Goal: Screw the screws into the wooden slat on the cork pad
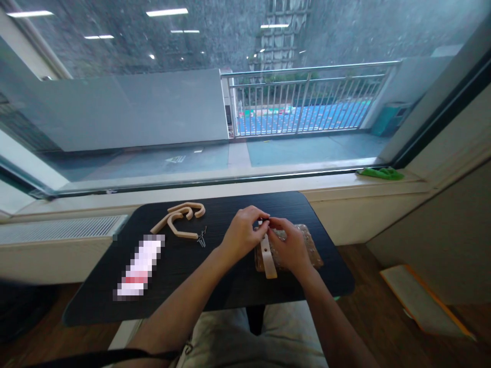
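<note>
Both my hands meet over the right half of a small black table. My left hand is closed in a pinch on the top end of a flat wooden strip that hangs down toward me. My right hand is closed beside it, fingertips pinching something small and dark at the strip's top. Under my right hand lies a clear plastic bag of wooden parts. To the left lie curved wooden pieces and small metal hardware.
A blurred white and red card lies on the table's left part. Behind the table run a pale windowsill and a large window. A green cloth rests on the sill at right. Flat cardboard lies on the floor, right.
</note>
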Motion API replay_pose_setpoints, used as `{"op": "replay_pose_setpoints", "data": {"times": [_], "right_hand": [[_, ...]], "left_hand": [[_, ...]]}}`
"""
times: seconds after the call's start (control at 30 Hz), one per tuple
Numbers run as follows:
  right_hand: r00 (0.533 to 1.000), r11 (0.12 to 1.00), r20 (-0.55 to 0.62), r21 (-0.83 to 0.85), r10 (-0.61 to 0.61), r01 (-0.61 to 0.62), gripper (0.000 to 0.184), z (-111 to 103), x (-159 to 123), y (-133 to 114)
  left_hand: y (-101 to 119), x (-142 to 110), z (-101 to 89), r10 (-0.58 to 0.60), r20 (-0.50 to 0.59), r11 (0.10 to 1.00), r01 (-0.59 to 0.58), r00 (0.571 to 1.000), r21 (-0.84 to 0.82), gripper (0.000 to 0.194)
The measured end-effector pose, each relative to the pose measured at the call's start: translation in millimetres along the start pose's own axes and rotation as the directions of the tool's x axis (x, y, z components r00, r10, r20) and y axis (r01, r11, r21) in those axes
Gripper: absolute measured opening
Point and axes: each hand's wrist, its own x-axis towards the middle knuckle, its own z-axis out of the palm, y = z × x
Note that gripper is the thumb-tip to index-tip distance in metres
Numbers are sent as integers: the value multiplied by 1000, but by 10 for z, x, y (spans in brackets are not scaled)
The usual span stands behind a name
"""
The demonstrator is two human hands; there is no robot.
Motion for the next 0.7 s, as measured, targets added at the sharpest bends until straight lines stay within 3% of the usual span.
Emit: {"op": "replay_pose_setpoints", "data": {"times": [0.2,0.27,0.33,0.4,0.5,0.6,0.7], "right_hand": [[1000,999,4,-48,-7,7,19,23,31,8],[999,997,32,-74,0,2,18,28,34,19],[998,995,56,-95,0,5,18,29,35,38],[998,994,66,-108,2,5,18,24,37,59],[997,994,77,-106,10,-2,19,9,36,82],[998,995,68,-96,13,-7,19,2,33,85],[999,995,49,-103,9,-4,19,2,34,75]], "left_hand": [[-49,-58,-34,-19,23,997,20,1000,-74,17],[-203,-80,-136,-48,10,998,49,999,-30,21],[-459,-104,-326,-157,-82,985,161,984,55,18],[-790,-139,-595,-346,-181,916,373,921,149,22],[-1319,-252,-1050,-572,-267,686,631,776,363,29],[-1738,-453,-1400,-728,-278,381,708,626,595,40],[-1965,-669,-1561,-819,-255,238,707,515,666,47]]}}
